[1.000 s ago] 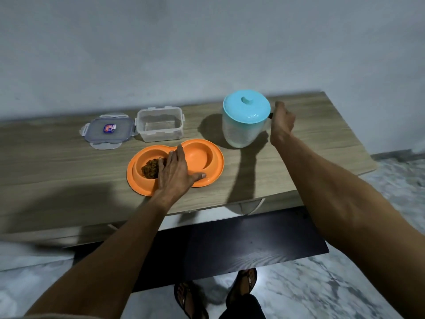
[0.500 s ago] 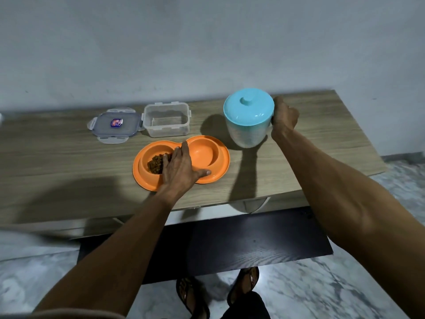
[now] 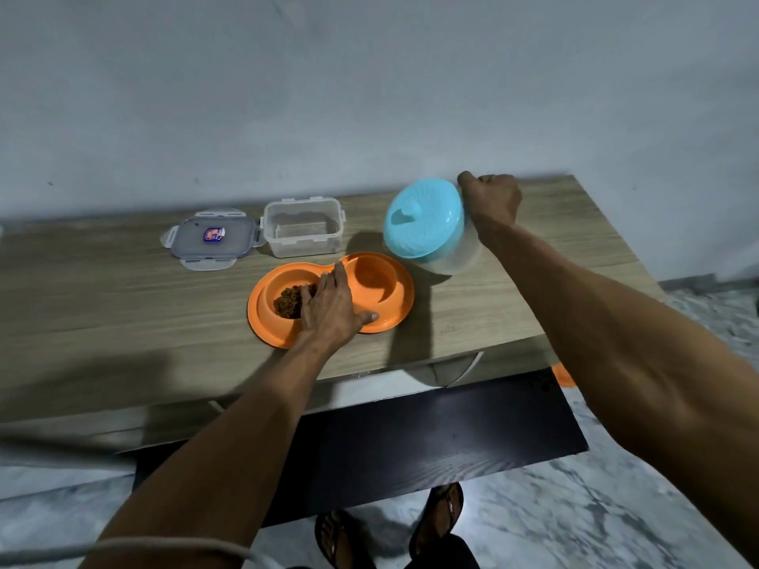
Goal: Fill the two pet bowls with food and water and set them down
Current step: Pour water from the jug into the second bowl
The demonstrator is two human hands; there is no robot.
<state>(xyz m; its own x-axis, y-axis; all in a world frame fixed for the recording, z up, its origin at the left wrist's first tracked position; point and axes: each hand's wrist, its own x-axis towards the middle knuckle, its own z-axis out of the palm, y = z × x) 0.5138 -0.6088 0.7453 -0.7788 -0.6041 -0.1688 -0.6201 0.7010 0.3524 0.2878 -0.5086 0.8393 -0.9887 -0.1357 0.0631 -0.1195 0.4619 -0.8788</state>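
Note:
An orange double pet bowl (image 3: pixel 271 330) lies on the wooden table (image 3: pixel 123 314). Its left well holds brown food (image 3: pixel 289 299); the right well (image 3: pixel 376 281) looks empty. My left hand (image 3: pixel 330 308) rests flat on the middle of the bowl, fingers apart, pressing it down. My right hand (image 3: pixel 491 201) is shut on the handle of a clear jug with a turquoise lid (image 3: pixel 425 219). The jug is lifted and tilted to the left, its lid leaning over the right well.
A clear plastic container (image 3: pixel 302 234) stands empty behind the bowl, its lid (image 3: pixel 211 242) flat to the left of it. A dark lower shelf (image 3: pixel 431 429) juts out under the table. My sandalled feet (image 3: pixel 394 527) stand on the marble floor.
My right hand has lifted the jug off the table and tipped it leftward toward the right well. My left hand has stayed on the bowl.

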